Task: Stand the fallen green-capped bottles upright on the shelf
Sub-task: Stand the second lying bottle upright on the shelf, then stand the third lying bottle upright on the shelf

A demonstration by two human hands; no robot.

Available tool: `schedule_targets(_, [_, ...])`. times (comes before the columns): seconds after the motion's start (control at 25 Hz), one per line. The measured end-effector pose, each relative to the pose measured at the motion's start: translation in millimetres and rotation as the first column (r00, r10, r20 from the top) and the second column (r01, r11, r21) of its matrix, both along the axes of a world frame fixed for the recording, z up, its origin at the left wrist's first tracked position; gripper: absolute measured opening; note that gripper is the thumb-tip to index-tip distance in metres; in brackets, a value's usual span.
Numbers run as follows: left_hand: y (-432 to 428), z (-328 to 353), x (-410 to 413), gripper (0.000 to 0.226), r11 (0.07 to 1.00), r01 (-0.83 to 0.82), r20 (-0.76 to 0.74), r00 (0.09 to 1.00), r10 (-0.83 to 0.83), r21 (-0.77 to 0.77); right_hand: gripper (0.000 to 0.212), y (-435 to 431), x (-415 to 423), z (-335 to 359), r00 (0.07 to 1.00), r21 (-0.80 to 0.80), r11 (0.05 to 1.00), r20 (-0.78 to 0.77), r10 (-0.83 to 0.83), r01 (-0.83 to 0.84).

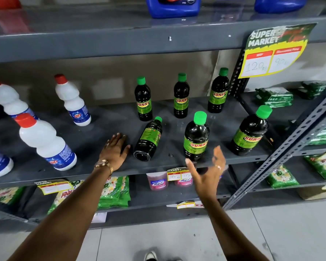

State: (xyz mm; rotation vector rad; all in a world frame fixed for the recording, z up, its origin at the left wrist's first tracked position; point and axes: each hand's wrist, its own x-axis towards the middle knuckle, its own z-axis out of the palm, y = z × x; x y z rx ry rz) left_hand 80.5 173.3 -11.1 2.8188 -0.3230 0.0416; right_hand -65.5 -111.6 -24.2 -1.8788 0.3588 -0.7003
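Note:
One dark green-capped bottle [149,140] lies on its side on the grey shelf [94,166], base toward me, cap pointing to the back. Several others stand upright: three at the back [143,99] [181,97] [218,91] and two nearer the front [196,137] [249,131]. My left hand [114,150] rests flat on the shelf just left of the fallen bottle, fingers apart, holding nothing. My right hand [208,171] hovers in front of the shelf edge below the front middle bottle, fingers spread and empty.
White red-capped bottles [72,100] [45,142] stand on the left of the same shelf. Blue jugs [174,6] sit on the shelf above. A yellow price sign [273,51] hangs at the upper right. Green packets [117,191] fill the lower shelves. A slotted upright post [282,153] stands at right.

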Motion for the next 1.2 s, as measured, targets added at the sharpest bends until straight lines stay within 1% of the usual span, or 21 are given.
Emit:
schedule_targets(0.04, [4,2,2,0.053,1.0,0.022,0.004,1.0,-0.022,0.021,0.075,17,-16,-2,0.999,-0.117,0.993,0.05,0.016,-0.01])
schedule_targets(0.08, [10,5,5,0.053,0.998,0.052,0.012,0.999,-0.052,0.031,0.061,37,-25,-1,0.994,-0.211,0.975,0.054,0.09,-0.077])
schedule_targets(0.12, [17,7,8,0.054,0.996,0.091,0.024,0.996,-0.091,0.022,0.056,59,-25,8,0.982,-0.237,0.954,0.002,0.189,-0.183])
schedule_targets(0.16, [26,8,10,0.056,0.992,0.129,0.038,0.991,-0.129,-0.004,0.059,80,-15,22,0.964,-0.214,0.94,-0.077,0.255,-0.266])
schedule_targets(0.2, [31,10,11,0.06,0.987,0.156,0.043,0.987,-0.154,-0.041,0.068,97,6,40,0.956,-0.152,0.949,-0.145,0.254,-0.275])
schedule_targets(0.24, [32,9,9,0.063,0.982,0.172,0.042,0.985,-0.17,-0.072,0.079,106,32,53,0.954,-0.07,0.971,-0.217,0.209,-0.229])
schedule_targets(0.28, [36,6,7,0.066,0.98,0.18,0.046,0.983,-0.177,-0.087,0.087,114,61,63,0.926,0.023,0.979,-0.321,0.199,-0.202])
schedule_targets(0.32, [37,2,5,0.07,0.979,0.178,0.049,0.983,-0.174,-0.095,0.094,116,87,73,0.865,0.127,0.973,-0.447,0.229,-0.192])
schedule_targets(0.36, [37,-2,5,0.071,0.979,0.174,0.052,0.984,-0.169,-0.102,0.1,115,108,79,0.788,0.179,0.967,-0.561,0.253,-0.183])
schedule_targets(0.4, [38,-3,8,0.072,0.979,0.17,0.052,0.985,-0.165,-0.108,0.104,116,122,82,0.718,0.192,0.965,-0.646,0.261,-0.178])
schedule_targets(0.44, [40,-4,11,0.072,0.979,0.17,0.051,0.985,-0.165,-0.113,0.102,113,132,81,0.672,0.174,0.97,-0.699,0.244,-0.171])
schedule_targets(0.48, [41,-6,13,0.073,0.978,0.171,0.051,0.985,-0.166,-0.116,0.093,112,135,78,0.662,0.168,0.973,-0.714,0.23,-0.156])
schedule_targets(0.52, [43,-7,13,0.073,0.978,0.171,0.055,0.985,-0.166,-0.117,0.084,111,135,73,0.672,0.172,0.975,-0.706,0.224,-0.144])
schedule_targets(0.56, [43,-8,13,0.074,0.979,0.169,0.063,0.985,-0.162,-0.118,0.08,110,134,65,0.714,0.166,0.977,-0.667,0.213,-0.136])
schedule_targets(0.6, [44,-9,13,0.074,0.979,0.166,0.072,0.985,-0.158,-0.118,0.08,111,132,58,0.78,0.144,0.983,-0.6,0.178,-0.114])
schedule_targets(0.68, [43,-10,13,0.075,0.979,0.166,0.087,0.984,-0.157,-0.12,0.068,115,124,50,0.914,0.155,0.986,-0.39,0.112,-0.054])
schedule_targets(0.76, [43,-10,14,0.076,0.977,0.172,0.107,0.982,-0.158,-0.13,0.054,120,123,51,0.976,0.174,0.984,-0.203,0.073,-0.037])
schedule_targets(0.88, [45,-10,14,0.078,0.978,0.157,0.095,0.985,-0.145,-0.136,0.065,126,126,56,0.995,0.142,0.989,-0.083,0.057,-0.045])
schedule_targets(1.0, [44,-10,13,0.078,0.979,0.154,0.1,0.985,-0.142,-0.131,0.08,130,141,52,0.996,0.18,0.98,-0.001,0.084,-0.082])
schedule_targets(1.08, [43,-11,14,0.078,0.98,0.153,0.101,0.985,-0.14,-0.127,0.089,131,150,44,0.993,0.166,0.979,0.016,0.114,-0.115])
schedule_targets(1.2, [42,-11,13,0.077,0.984,0.145,0.105,0.985,-0.134,-0.103,0.09,127,147,28,0.987,0.103,0.983,-0.029,0.156,-0.152])
